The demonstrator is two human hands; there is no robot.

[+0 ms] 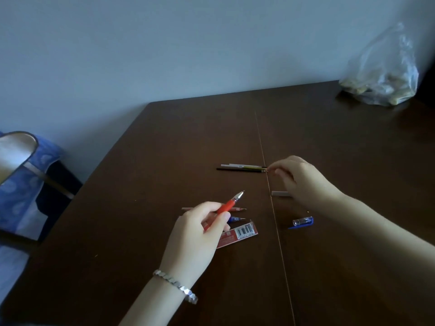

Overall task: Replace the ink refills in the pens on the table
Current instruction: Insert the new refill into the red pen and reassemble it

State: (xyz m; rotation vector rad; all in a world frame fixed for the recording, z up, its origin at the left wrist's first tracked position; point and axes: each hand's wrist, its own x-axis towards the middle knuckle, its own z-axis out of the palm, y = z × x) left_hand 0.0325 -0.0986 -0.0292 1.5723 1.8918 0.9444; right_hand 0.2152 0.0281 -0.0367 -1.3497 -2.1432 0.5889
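My left hand (200,229) holds a red pen (229,204) above the table, its silver tip pointing up and right. Under it lie a thin reddish refill (237,209), a blue-tipped refill (236,219) and a red refill packet (237,235) with a barcode. My right hand (303,180) pinches the right ends of several thin refills (242,167), black and white-yellow, lying side by side further back. A pale grey tube piece (279,193) sticks out from under my right hand. A blue pen cap (302,222) lies near my right forearm.
The dark brown table (188,142) has a seam running front to back through the middle. A clear plastic bag (386,74) with pale lumps sits at the far right corner against the wall. A chair with blue cloth (26,175) stands at the left.
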